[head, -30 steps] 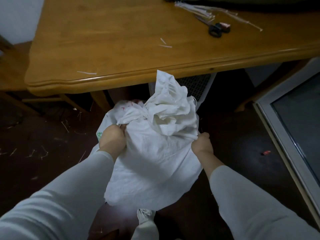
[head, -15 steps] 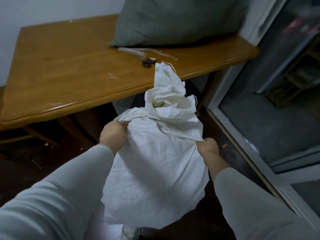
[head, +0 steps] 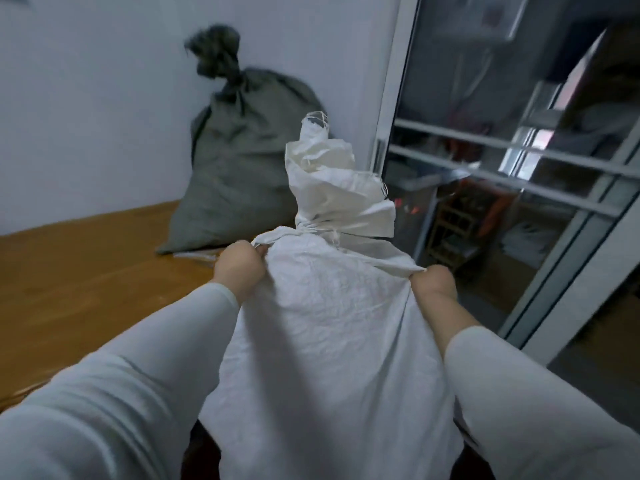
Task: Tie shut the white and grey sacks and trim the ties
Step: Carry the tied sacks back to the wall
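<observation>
Item: white sack point(head: 329, 323), centre of frame, neck bound by a tie point(head: 311, 227), mouth ruffled above.

We hold it at the shoulders. Left hand point(head: 239, 268), centre-left, has its fingers curled into a bunch of cloth. Right hand point(head: 433, 285), centre-right, is likewise clenched on a fold.

Grey sack point(head: 242, 161), upper centre-left, is knotted and stands on the wooden table point(head: 86, 271).

Handling note: we judge the lift wants an even grip on both sides, taken below the tie so the binding is not strained.

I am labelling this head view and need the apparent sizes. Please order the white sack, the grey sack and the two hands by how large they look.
1. white sack: largest, but also nearest the camera.
2. grey sack.
3. left hand and right hand: they look alike, so not ranked.
</observation>
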A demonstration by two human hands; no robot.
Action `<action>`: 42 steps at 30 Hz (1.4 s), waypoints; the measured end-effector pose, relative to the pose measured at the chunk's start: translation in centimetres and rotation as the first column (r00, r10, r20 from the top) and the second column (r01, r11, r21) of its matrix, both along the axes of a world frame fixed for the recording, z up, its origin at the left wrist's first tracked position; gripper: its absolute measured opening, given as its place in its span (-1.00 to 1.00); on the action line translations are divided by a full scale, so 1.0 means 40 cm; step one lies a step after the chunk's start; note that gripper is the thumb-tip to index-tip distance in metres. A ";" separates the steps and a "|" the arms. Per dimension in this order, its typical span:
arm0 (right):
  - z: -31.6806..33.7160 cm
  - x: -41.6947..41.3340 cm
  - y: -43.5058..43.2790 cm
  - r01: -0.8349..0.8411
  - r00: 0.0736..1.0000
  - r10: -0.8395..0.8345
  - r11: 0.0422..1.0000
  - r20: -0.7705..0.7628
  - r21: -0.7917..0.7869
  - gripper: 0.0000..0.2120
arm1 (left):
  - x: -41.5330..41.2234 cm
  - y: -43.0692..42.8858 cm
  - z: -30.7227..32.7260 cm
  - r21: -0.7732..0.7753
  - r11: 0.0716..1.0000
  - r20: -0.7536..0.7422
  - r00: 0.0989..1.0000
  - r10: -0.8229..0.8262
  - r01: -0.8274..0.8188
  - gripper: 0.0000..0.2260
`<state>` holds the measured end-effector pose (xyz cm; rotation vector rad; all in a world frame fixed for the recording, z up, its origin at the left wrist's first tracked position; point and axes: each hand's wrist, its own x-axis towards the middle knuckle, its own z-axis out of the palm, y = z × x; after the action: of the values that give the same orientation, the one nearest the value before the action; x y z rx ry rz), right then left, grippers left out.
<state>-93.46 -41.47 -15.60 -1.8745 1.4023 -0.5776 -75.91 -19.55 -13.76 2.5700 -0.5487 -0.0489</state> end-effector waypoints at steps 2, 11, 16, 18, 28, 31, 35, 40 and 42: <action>0.127 -0.005 0.005 0.020 0.998 -0.016 0.997 0.066 -0.068 -0.68 | -0.006 0.002 0.110 -0.123 0.992 0.052 0.999 0.008 -0.001 -0.65; 0.597 0.072 0.096 0.062 0.894 0.035 0.978 0.447 -0.201 -0.68 | 0.036 0.102 0.553 -0.366 0.928 0.249 0.954 0.164 -0.063 -0.66; 0.744 0.193 0.187 0.012 0.835 0.119 0.972 0.538 -0.234 -0.69 | 0.101 0.216 0.721 -0.413 0.898 0.328 0.894 0.305 -0.155 -0.68; 0.779 0.263 0.233 -0.013 0.800 0.138 0.977 0.584 -0.213 -0.69 | 0.144 0.273 0.768 -0.418 0.890 0.363 0.864 0.349 -0.183 -0.68; 0.856 0.699 0.519 -0.201 0.631 0.206 0.975 0.748 -0.098 -0.72 | 0.411 0.623 0.929 -0.408 0.855 0.484 0.718 0.500 -0.321 -0.71; 0.865 0.832 0.600 -0.291 0.594 0.242 0.954 0.767 -0.075 -0.88 | 0.492 0.709 0.961 -0.407 0.840 0.508 0.676 0.535 -0.358 -0.73; 0.858 0.998 0.684 -0.326 0.563 0.220 0.945 0.797 -0.030 -0.86 | 0.616 0.789 0.989 -0.438 0.800 0.514 0.616 0.596 -0.409 -0.72; 0.826 1.215 0.727 -0.436 0.540 0.248 0.900 0.804 0.015 -0.86 | 0.774 0.827 0.989 -0.474 0.744 0.497 0.554 0.668 -0.472 -0.68; 0.820 1.299 0.731 -0.457 0.536 0.273 0.889 0.799 0.002 -0.82 | 0.840 0.827 0.981 -0.479 0.727 0.497 0.530 0.687 -0.492 -0.70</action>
<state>-41.50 -12.23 17.21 -1.3769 0.4259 -0.8493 -42.32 13.54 25.46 2.2828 0.1573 1.1344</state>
